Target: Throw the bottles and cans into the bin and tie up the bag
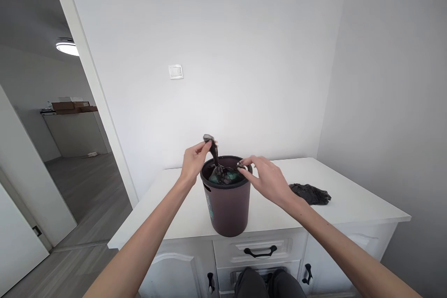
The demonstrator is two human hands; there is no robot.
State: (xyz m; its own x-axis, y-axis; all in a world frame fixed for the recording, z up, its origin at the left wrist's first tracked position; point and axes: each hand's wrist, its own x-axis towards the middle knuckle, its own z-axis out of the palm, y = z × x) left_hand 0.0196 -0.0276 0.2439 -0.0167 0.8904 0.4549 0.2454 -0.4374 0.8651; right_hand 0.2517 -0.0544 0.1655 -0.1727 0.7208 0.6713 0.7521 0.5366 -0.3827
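Head view shows a dark purple-brown, cylindrical plastic bin (230, 212) with a black rim, upright on a white cabinet top (272, 220). Above the bin's rim at eleven o'clock, the person's left hand (193, 160) pinches the gathered end of a thin, black plastic bag (215, 153) between thumb and fingers; it hangs down into the bin, where green shows through dark film. At the rim's two o'clock, the right hand (267, 177) pinches a small bit of dark plastic (240, 166) between thumb and fingertips, the hand angled inward. A crumpled, black plastic bundle (310, 193) lies at the bin's three o'clock, near the right forearm. A square, white wall switch (175, 71) sits toward eleven o'clock.
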